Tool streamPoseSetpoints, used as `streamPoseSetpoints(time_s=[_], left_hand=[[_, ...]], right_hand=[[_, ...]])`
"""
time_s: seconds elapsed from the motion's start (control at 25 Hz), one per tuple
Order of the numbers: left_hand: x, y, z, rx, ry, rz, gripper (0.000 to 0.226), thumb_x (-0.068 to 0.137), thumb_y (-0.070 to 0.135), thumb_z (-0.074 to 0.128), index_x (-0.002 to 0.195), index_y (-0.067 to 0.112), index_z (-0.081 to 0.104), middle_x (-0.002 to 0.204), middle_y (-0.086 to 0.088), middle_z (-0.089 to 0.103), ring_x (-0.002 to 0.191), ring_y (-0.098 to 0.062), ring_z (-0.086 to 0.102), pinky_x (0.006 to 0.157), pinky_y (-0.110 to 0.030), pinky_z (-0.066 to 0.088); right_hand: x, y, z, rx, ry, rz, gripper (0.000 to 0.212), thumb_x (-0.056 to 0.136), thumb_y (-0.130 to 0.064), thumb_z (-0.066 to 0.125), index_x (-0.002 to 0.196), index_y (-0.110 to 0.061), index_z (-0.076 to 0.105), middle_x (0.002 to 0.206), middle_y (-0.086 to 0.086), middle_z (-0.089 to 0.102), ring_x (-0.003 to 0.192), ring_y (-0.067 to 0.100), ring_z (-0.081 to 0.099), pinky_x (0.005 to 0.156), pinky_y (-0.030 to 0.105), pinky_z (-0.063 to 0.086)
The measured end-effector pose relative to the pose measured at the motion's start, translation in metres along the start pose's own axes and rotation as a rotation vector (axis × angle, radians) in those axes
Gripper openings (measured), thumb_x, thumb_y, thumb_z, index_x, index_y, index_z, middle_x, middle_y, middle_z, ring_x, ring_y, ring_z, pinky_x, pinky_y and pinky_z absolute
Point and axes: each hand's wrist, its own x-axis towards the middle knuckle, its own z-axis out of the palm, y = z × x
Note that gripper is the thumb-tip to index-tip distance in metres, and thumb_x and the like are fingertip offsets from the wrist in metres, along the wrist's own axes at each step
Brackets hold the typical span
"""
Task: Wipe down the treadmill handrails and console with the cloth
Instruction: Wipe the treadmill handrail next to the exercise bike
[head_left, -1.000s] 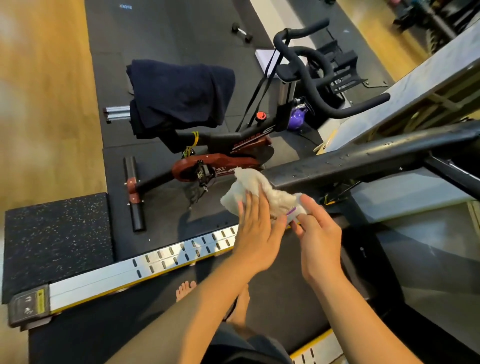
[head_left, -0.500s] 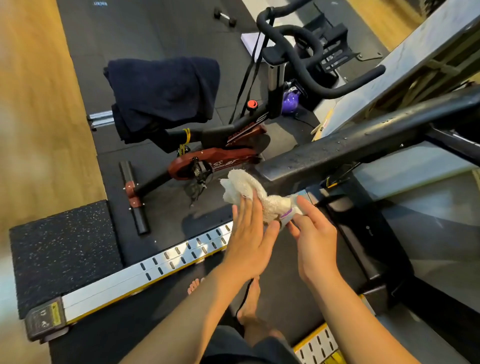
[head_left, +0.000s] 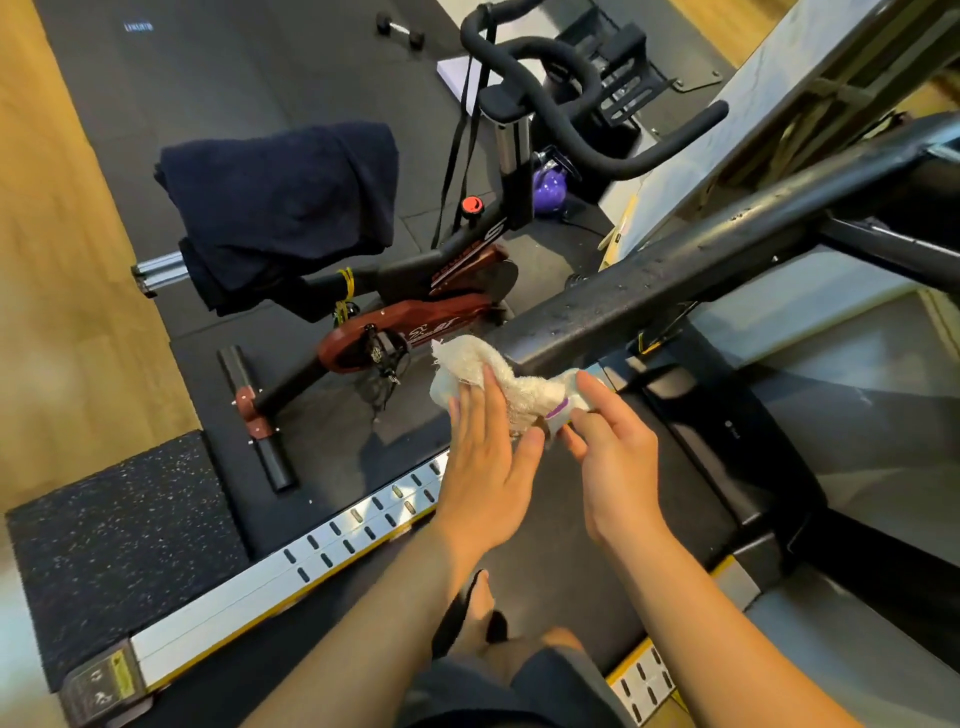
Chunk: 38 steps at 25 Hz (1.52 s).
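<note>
A crumpled white cloth (head_left: 496, 371) with a small purple tag sits at the near end of the treadmill's black left handrail (head_left: 675, 270), which runs up to the right and carries water droplets. My left hand (head_left: 485, 457) lies flat against the cloth's left part with fingers stretched. My right hand (head_left: 613, 452) pinches the cloth's right end between thumb and fingers. The cloth's upper edge touches the rail's end. The console is out of view.
A red and black exercise bike (head_left: 415, 322) with a dark towel (head_left: 280, 208) over its saddle stands left of the rail. The treadmill's silver side rail (head_left: 311, 556) runs below my hands. A purple kettlebell (head_left: 548, 187) and a dumbbell (head_left: 400, 28) lie beyond.
The view has shifted slightly and both hands with the cloth have edged up to the handrail's end. My left fingers have spread flatter over the cloth.
</note>
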Motion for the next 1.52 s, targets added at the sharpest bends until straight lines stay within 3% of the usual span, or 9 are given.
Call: streamPoseSetpoints(time_s=[0.16,0.36,0.52,0.76,0.96,1.08,1.24,1.4,1.52], left_hand=[[0.046,-0.009,-0.01,0.153,0.039,0.006,0.083,0.094,0.061,0.009,0.155,0.005,0.015,0.163,-0.005,-0.02,0.147,-0.013,-0.028,0.12,-0.039,-0.016],[0.012,0.007,-0.012,-0.06,0.015,0.009,0.079,0.092,0.058,0.015,0.154,0.022,-0.018,0.162,0.008,-0.019,0.134,0.01,-0.037,0.123,-0.04,-0.008],[0.007,-0.005,-0.007,0.022,-0.037,0.026,0.079,0.094,0.057,0.016,0.154,0.018,-0.017,0.154,0.009,-0.026,0.142,-0.004,-0.034,0.122,-0.04,-0.014],[0.039,0.012,-0.024,0.054,0.023,0.061,0.07,0.104,0.043,0.028,0.155,0.024,-0.017,0.162,0.001,-0.023,0.14,-0.003,-0.037,0.118,-0.032,-0.022],[-0.01,-0.002,0.008,0.18,-0.101,-0.021,0.083,0.094,0.061,0.01,0.153,0.009,-0.016,0.162,-0.011,-0.021,0.13,-0.009,-0.048,0.119,-0.039,-0.02],[0.013,-0.002,-0.005,0.096,-0.046,-0.013,0.076,0.099,0.057,0.016,0.146,0.02,-0.029,0.162,-0.006,-0.024,0.139,-0.011,-0.04,0.118,-0.036,-0.022],[0.046,0.002,-0.029,-0.036,0.027,-0.03,0.068,0.104,0.047,0.025,0.156,0.023,-0.01,0.166,-0.003,-0.011,0.15,-0.012,-0.017,0.121,-0.034,-0.016],[0.004,0.004,-0.019,-0.125,-0.024,-0.053,0.066,0.101,0.051,0.024,0.153,0.035,-0.014,0.165,0.001,-0.013,0.15,-0.013,-0.018,0.124,-0.044,0.001],[0.018,0.002,-0.032,-0.052,0.006,-0.001,0.053,0.105,0.035,0.025,0.155,0.028,0.008,0.166,-0.009,-0.001,0.151,-0.02,-0.01,0.123,-0.049,0.009]], right_hand=[[0.003,0.002,0.002,0.0,0.007,0.001,0.038,0.09,-0.002,0.056,0.118,-0.026,0.066,0.117,-0.002,0.068,0.109,0.015,0.065,0.103,0.045,0.048],[-0.001,0.002,0.01,0.014,-0.037,0.01,0.04,0.089,0.002,0.055,0.114,-0.028,0.066,0.123,0.004,0.066,0.112,0.016,0.064,0.102,0.043,0.049],[-0.004,0.001,0.015,0.044,-0.064,0.019,0.04,0.09,0.003,0.054,0.111,-0.029,0.065,0.13,0.008,0.063,0.116,0.019,0.062,0.1,0.04,0.051],[-0.001,-0.004,0.012,0.121,-0.024,0.025,0.036,0.092,0.004,0.052,0.111,-0.025,0.064,0.123,0.013,0.065,0.112,0.022,0.066,0.1,0.037,0.051],[-0.005,0.0,0.006,0.231,0.093,0.055,0.038,0.094,0.002,0.047,0.127,-0.012,0.059,0.09,0.006,0.064,0.083,0.016,0.065,0.085,0.03,0.051],[0.012,-0.008,0.005,0.544,0.121,0.208,0.038,0.095,0.0,0.045,0.131,-0.008,0.049,0.118,0.018,0.063,0.106,0.026,0.067,0.094,0.04,0.054],[0.026,-0.016,0.017,0.605,0.104,0.311,0.018,0.094,0.009,0.043,0.101,0.002,0.058,0.095,0.016,0.063,0.086,0.02,0.069,0.074,0.03,0.059],[-0.006,-0.003,0.04,0.455,-0.036,0.373,0.036,0.091,0.014,0.046,0.119,-0.005,0.059,0.11,0.026,0.068,0.104,0.034,0.068,0.095,0.042,0.054],[-0.014,-0.007,0.05,0.466,-0.034,0.354,0.04,0.093,0.01,0.043,0.126,-0.009,0.055,0.117,0.019,0.066,0.105,0.025,0.067,0.101,0.04,0.05]])
